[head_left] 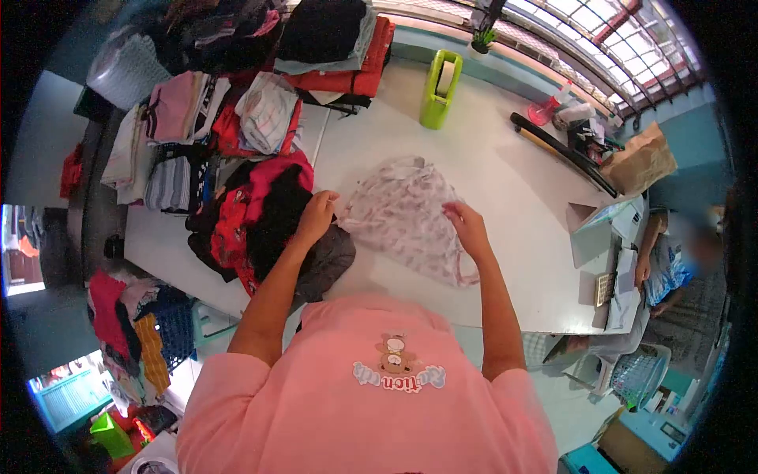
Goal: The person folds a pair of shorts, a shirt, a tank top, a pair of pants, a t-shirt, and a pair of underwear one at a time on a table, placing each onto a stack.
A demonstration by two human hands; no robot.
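Observation:
A pale garment with a small print (407, 217) lies spread on the white table in front of me. At its left edge is my left hand (318, 213), its fingers bent together near the cloth; whether they pinch it is too small to tell. My right hand (467, 227) rests over the garment's right side, fingers apart and touching the fabric. Left of the garment, partly under my left forearm, is a loose heap of red, black and grey clothes (237, 225).
Folded stacks (178, 107) fill the table's back left, with a red and black pile (335, 47) behind. A green tape dispenser (439, 99) stands at the back. At right are a long black bar (564, 154), a paper bag (641, 160), papers and a seated person (671, 261).

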